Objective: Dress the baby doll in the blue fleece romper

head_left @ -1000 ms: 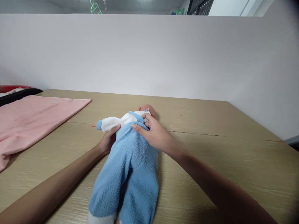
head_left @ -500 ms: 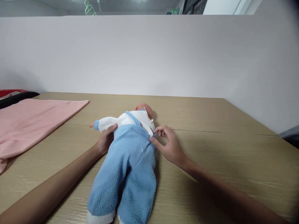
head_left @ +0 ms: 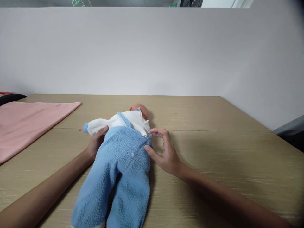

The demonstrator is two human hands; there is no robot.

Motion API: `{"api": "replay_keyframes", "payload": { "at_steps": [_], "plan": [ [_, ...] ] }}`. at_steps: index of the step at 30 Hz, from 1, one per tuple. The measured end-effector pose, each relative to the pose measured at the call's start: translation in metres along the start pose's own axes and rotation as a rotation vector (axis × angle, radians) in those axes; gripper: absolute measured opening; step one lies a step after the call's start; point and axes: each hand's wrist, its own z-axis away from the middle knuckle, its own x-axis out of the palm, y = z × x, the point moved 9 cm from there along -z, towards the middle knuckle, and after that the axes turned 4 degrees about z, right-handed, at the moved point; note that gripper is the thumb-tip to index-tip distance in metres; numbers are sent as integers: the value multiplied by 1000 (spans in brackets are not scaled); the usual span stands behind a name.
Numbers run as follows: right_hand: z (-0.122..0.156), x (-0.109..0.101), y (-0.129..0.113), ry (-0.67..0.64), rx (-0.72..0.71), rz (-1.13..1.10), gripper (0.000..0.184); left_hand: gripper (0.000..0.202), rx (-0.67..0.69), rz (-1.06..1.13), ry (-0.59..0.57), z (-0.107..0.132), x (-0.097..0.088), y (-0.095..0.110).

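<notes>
A baby doll lies on its back on the wooden table, head away from me. It wears a fluffy blue romper with white sleeves. My left hand cups the doll's side just under its outstretched sleeve, fingers curled on the fabric. My right hand rests at the doll's other side, thumb against the blue fleece and forefinger touching the white cloth near the shoulder, the fingers forming an arch.
A pink cloth is spread over the table's left part, with a dark object behind it. A white partition wall runs along the table's far edge. A grey shape shows past the right edge.
My right hand has slid off the doll's chest to its right side. The view has shifted, so the doll sits further left and lower. My left hand keeps its hold.
</notes>
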Motion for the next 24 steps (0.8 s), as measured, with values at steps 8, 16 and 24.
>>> {"api": "replay_keyframes", "payload": {
  "at_steps": [8, 16, 24],
  "plan": [
    [-18, 15, -12, -52, -48, -10, 11, 25, 60, 17, 69, -5, -14, 1],
    [-23, 15, -10, -73, 82, -194, 6, 36, 15, 27, 33, -4, -6, -2],
    [-28, 25, 9, -69, 227, -263, 15, 25, -38, 26, 8, -1, -2, -3]
  ]
}}
